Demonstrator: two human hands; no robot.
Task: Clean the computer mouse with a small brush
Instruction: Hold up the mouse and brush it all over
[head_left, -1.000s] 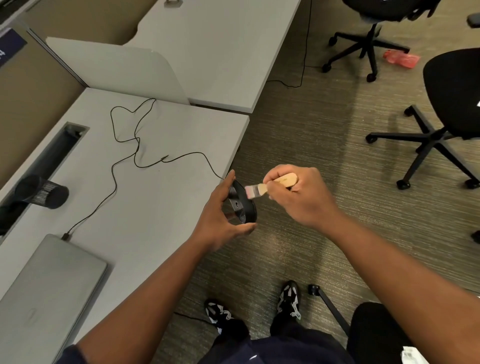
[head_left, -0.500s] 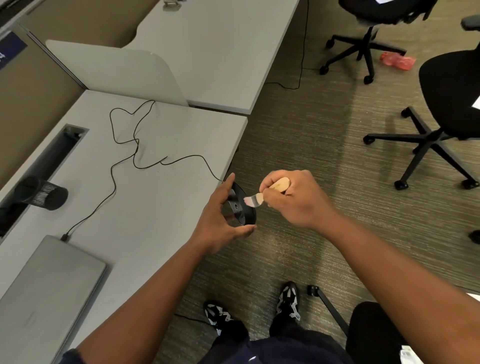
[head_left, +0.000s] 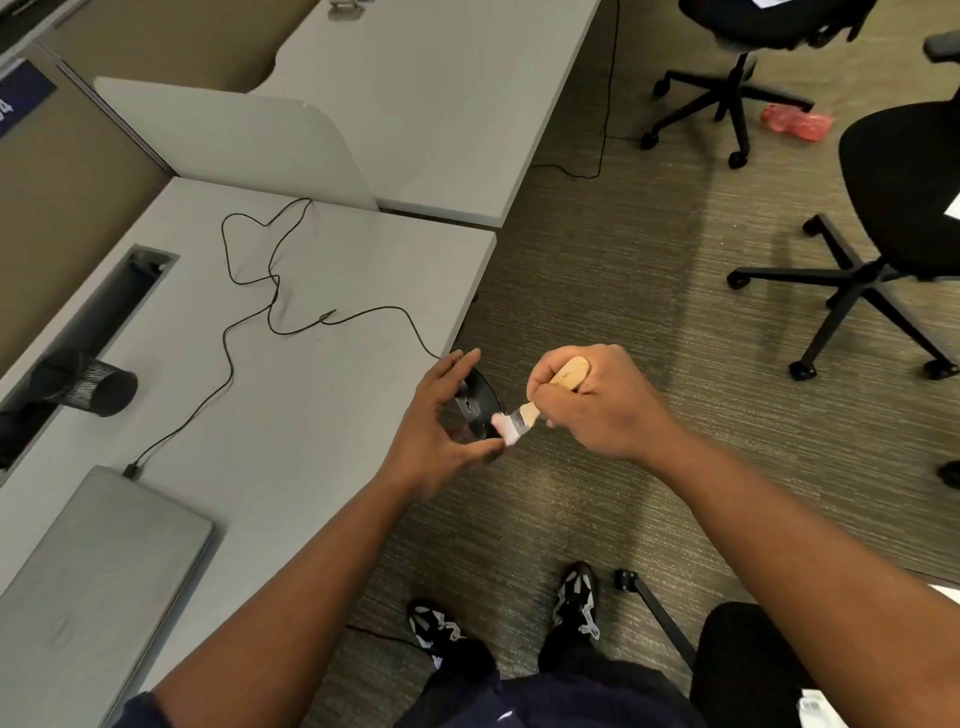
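A black computer mouse (head_left: 479, 404) is held on its side just off the desk's right edge, underside facing right. My left hand (head_left: 436, 431) grips it between thumb below and fingers above. Its thin black cable (head_left: 270, 291) trails back over the grey desk (head_left: 311, 415) to a closed laptop (head_left: 88, 582). My right hand (head_left: 592, 402) grips the wooden handle of a small brush (head_left: 524, 413), whose pale bristles touch the lower part of the mouse's underside.
A black mesh pen cup (head_left: 85, 382) lies on its side by the desk's cable slot. Black office chairs (head_left: 893, 218) stand on the carpet to the right. My feet (head_left: 509, 618) and a black tripod leg (head_left: 654, 618) are below.
The brush has swept down across the mouse's underside, from its upper part to its lower edge. My left hand keeps hold of the mouse in about the same place.
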